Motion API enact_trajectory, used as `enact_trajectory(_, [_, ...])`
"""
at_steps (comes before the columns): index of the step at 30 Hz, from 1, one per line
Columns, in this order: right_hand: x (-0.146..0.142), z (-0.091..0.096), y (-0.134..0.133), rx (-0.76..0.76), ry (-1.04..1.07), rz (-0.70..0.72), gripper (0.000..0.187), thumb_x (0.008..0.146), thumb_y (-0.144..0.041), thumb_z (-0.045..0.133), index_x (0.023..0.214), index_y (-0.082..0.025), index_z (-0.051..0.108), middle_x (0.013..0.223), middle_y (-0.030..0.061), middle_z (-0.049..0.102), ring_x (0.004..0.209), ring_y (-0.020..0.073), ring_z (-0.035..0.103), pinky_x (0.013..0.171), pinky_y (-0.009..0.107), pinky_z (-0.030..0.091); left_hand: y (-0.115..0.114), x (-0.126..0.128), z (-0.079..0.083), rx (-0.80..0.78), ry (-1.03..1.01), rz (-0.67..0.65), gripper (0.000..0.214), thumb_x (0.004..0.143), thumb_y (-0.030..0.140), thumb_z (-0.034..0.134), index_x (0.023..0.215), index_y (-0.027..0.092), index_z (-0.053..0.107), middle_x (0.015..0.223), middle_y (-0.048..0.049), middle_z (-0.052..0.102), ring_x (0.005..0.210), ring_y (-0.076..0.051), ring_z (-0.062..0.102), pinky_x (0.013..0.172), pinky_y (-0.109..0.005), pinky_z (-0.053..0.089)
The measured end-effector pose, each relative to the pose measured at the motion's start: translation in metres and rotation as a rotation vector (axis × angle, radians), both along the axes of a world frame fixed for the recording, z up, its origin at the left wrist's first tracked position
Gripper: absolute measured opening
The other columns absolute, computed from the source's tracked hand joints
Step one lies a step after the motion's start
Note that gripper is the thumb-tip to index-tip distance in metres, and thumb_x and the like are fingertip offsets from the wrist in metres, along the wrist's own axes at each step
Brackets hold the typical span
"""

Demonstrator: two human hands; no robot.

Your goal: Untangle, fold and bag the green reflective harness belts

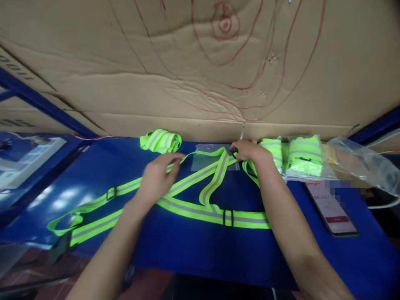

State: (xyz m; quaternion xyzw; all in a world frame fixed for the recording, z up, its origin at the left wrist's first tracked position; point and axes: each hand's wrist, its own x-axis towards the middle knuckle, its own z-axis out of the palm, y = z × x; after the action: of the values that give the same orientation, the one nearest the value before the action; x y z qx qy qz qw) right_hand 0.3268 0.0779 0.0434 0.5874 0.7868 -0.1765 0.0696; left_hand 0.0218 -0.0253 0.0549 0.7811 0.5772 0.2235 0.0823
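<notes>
A lime-green reflective harness (190, 211) with grey stripes and black fittings lies spread over the blue table. My left hand (159, 175), slightly blurred, is closed around one of its straps near the middle. Farther back, my right hand (250, 151) pinches the harness at a small black fitting (231, 153) where straps meet. A black slider (228, 218) sits on the lower strap, and another slider (111, 193) is on the left strap. The dark buckle (60, 246) hangs at the table's front left edge. Part of the harness is hidden behind my right forearm.
A rolled green strap bundle (161, 141) rests at the back. Bagged green bundles (304, 156) lie at the back right, near a phone (333, 210). A clear plastic bag (200, 161) is under the straps. Cardboard (175, 96) with red lines stands behind the blue table (175, 250).
</notes>
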Motion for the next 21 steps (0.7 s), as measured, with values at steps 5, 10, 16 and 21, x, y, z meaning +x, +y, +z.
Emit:
enact_trajectory(5, [0.004,0.005,0.000,0.011,0.050,-0.036,0.040,0.101,-0.039,0.068,0.135,-0.018,0.062,0.135,0.0109,0.065,0.115,0.0256,0.068,0.096,0.048,0.060,0.076,0.098,-0.002,-0.118,0.075,-0.233,0.048,0.098,0.046,0.056,0.136,0.018,0.063,0.142,-0.0143,0.066,0.132,-0.030,0.061,0.111,-0.045,0.047])
enact_trajectory(10, [0.006,0.021,-0.002,0.075,0.280,0.011,0.027,0.095,-0.029,0.074,0.119,-0.017,0.071,0.116,0.0069,0.074,0.107,0.0232,0.071,0.096,0.042,0.056,0.111,0.123,-0.003,-0.285,0.188,-0.341,0.051,0.083,0.054,0.073,0.122,0.020,0.073,0.128,-0.0135,0.074,0.121,-0.036,0.065,0.104,-0.047,0.045])
enact_trajectory(16, [0.004,0.047,-0.014,0.141,0.691,0.173,0.023,0.089,-0.025,0.071,0.112,-0.019,0.071,0.103,0.0024,0.078,0.097,0.0165,0.071,0.087,0.029,0.054,0.098,0.092,0.036,-0.287,0.165,-0.456,0.035,0.090,0.049,0.061,0.097,0.019,0.076,0.091,-0.0015,0.076,0.081,-0.018,0.064,0.076,-0.026,0.044])
enact_trajectory(21, [0.002,0.047,-0.019,0.112,1.020,0.242,0.052,0.088,-0.043,0.077,0.134,-0.025,0.063,0.149,0.0065,0.062,0.139,0.0211,0.056,0.113,0.036,0.046,0.059,0.066,0.083,-0.178,0.050,-0.376,0.040,0.097,0.055,0.055,0.103,0.020,0.074,0.094,-0.0007,0.074,0.079,-0.016,0.060,0.074,-0.024,0.043])
